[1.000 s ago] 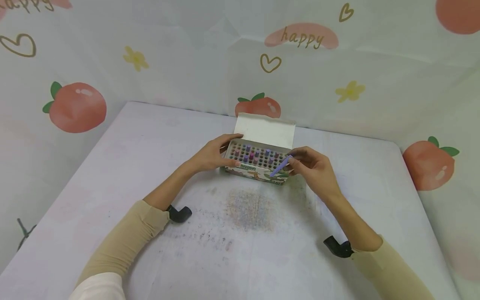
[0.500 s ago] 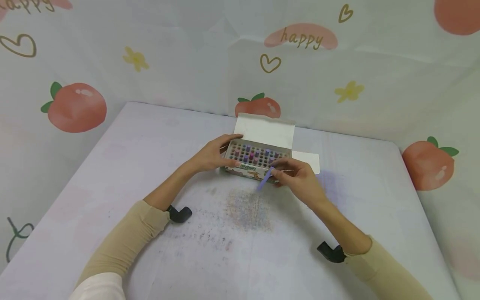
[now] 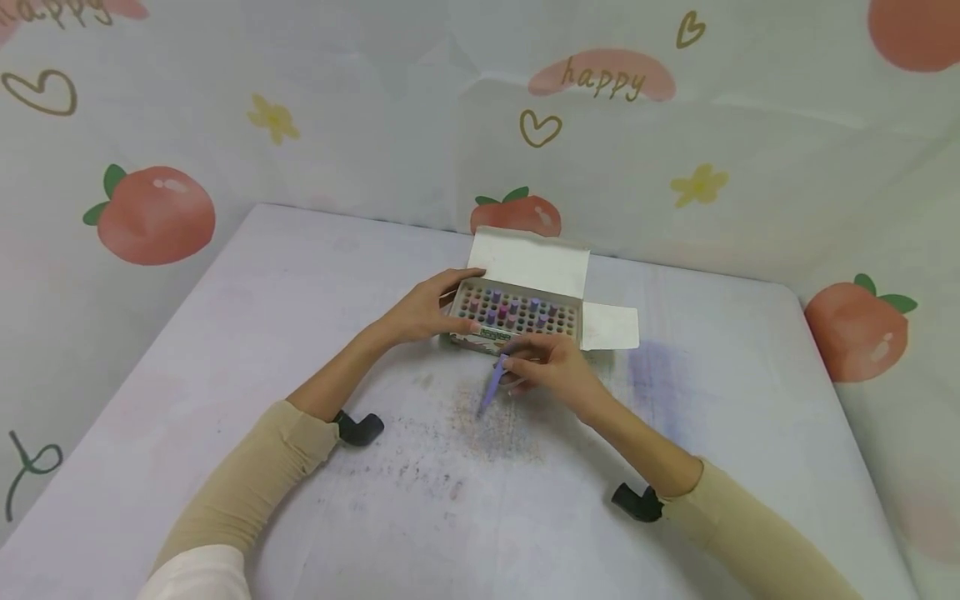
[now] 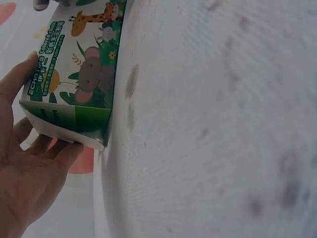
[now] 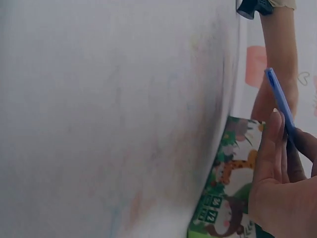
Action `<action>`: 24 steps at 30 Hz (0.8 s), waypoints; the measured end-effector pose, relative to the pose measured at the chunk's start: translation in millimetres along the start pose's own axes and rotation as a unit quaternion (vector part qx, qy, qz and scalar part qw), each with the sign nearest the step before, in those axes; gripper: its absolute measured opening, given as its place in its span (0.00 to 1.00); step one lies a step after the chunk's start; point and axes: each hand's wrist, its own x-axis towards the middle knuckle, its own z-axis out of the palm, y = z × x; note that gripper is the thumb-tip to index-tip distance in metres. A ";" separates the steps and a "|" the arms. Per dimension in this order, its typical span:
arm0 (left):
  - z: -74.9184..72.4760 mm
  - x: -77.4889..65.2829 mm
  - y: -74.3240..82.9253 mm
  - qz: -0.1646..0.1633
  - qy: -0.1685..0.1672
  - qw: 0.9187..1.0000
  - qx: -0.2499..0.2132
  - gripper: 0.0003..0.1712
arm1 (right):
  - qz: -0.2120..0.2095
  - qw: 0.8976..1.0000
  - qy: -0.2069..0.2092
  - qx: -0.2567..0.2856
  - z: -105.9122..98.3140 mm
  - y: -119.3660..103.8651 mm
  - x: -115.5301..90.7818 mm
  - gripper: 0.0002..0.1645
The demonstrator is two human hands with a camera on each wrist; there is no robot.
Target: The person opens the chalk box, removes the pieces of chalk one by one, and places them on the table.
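Note:
A cardboard chalk box [image 4: 89, 64] with animal pictures stands open on the table, colored chalk sticks [image 3: 503, 312] upright in some holes of its tray. My left hand [image 3: 420, 312] grips the box's left end, thumb at the front edge and fingers around the back and side. Between thumb and fingers, my right hand [image 3: 558, 371] pinches a purple chalk stick [image 3: 492, 387] in front of the box. The stick slants, its lower end toward the table. In the right wrist view the chalk [image 5: 281, 99] juts out past the fingertips.
The box's white lid [image 3: 529, 261] stands raised behind, and a white side flap [image 3: 611, 327] sticks out right. Chalk smudges [image 3: 498, 437] mark the table in front, with a purple smear [image 3: 660, 387] at right. A patterned cloth [image 3: 390, 108] hangs behind the table.
My right hand has carried the purple chalk from the box's right end leftward and toward me, uncovering the side flap and the purple smear. The left hand stays on the box.

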 end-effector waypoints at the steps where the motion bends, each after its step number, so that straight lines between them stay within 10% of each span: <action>1: 0.1 0.0 -0.4 -0.001 0.001 1.000 0.000 0.48 | 0.013 1.000 -0.003 0.006 1.6 1.1 0.9 0.18; 24: 1.4 2.2 -3.8 -0.014 0.002 1.000 0.010 0.50 | 0.102 0.994 -0.042 -0.023 22.6 20.0 19.1 0.13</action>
